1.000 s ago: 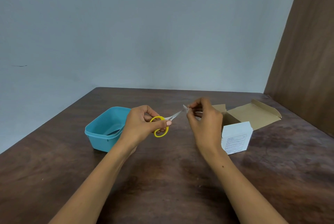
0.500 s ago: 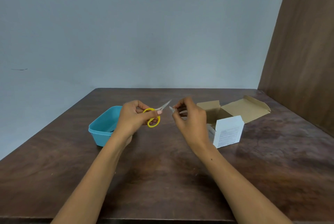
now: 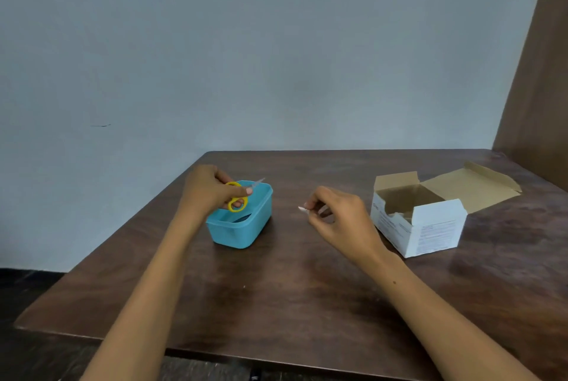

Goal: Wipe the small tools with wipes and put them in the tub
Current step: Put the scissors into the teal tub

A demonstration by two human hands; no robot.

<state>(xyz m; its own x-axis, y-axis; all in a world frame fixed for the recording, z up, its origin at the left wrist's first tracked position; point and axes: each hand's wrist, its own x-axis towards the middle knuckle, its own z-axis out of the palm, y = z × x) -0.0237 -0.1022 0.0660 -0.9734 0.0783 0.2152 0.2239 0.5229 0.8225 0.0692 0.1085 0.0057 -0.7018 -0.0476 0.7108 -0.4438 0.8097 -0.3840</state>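
- Now the left hand point(image 3: 209, 193) holds the scissors point(image 3: 238, 197) above the tub point(image 3: 242, 223), its grip curled round the yellow loops, with a finger through the lower loop and the thumb on the upper one.
- Blades point up and to the right, over the tub's far rim; they look closed, though they are blurred.
- Tub: light blue, rectangular, standing on the bench point(image 3: 292, 288) left of centre. Something dark lies on its floor, too hidden to name.
- The right hand point(image 3: 338, 220) hangs just above the bench between tub and box, well apart from the scissors. Its grip pinches a small white wipe point(image 3: 302, 209) between thumb and forefinger, and the wipe's tip pokes out to the left; the other fingers are loosely curled.
- A white box point(image 3: 430, 230) with printed text stands on the right of the bench, its brown flaps open and the large lid flap lying back toward the right. A bit of white shows inside at the front wall.
- Behind the bench is a pale grey wall point(image 3: 246, 57), and a brown panel point(image 3: 541, 88) rises at the far right.
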